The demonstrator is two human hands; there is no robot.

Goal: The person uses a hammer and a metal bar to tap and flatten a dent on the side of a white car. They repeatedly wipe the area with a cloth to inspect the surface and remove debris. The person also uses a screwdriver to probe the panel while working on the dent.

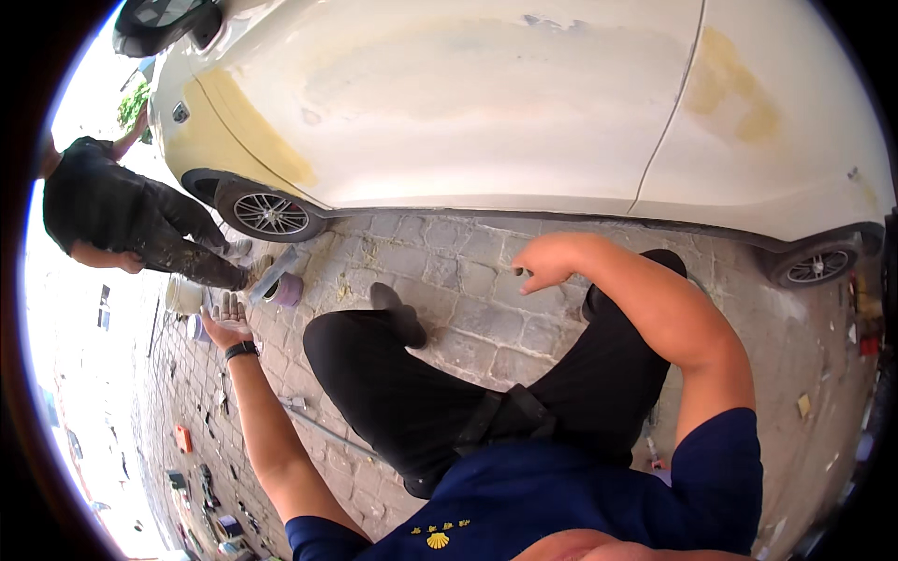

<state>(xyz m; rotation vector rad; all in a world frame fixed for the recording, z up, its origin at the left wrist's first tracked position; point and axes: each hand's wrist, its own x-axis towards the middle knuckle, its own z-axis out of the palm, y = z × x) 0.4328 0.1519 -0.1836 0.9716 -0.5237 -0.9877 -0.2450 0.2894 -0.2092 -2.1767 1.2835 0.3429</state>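
The person's navy shirt (pixel 599 496) fills the lower edge, and beyond it black trousers (pixel 402 383) run out to two bent knees set wide apart, with a dark shoe (pixel 400 320) planted on the stone paving (pixel 468 280). The left hand (pixel 227 321), below which sits a black wristband (pixel 242 349), is turned palm up with its fingers parted and nothing in its grasp (a whitish smear coats the palm and fingers). The right hand (pixel 547 262) hangs over the paving beyond the right knee, its fingers bent downward; whether the tips pinch something small and dark, or only shadow shows there, I cannot tell.

Just beside the left hand stand a purple bucket (pixel 291 291) with a long grey flat piece (pixel 274 271) leaning across it, a blue-and-white container (pixel 197 327) and a cream bucket (pixel 182 295). Farther out, beyond both hands and apart from them, the pale car (pixel 486 140) spans the top, with a yellowish patch (pixel 248 126) behind its front wheel arch and another (pixel 734 89) on the rear door. Near the front wheel (pixel 271 215), a co-worker (pixel 98 201) in dark clothes stands, one arm stretched toward the car's front.
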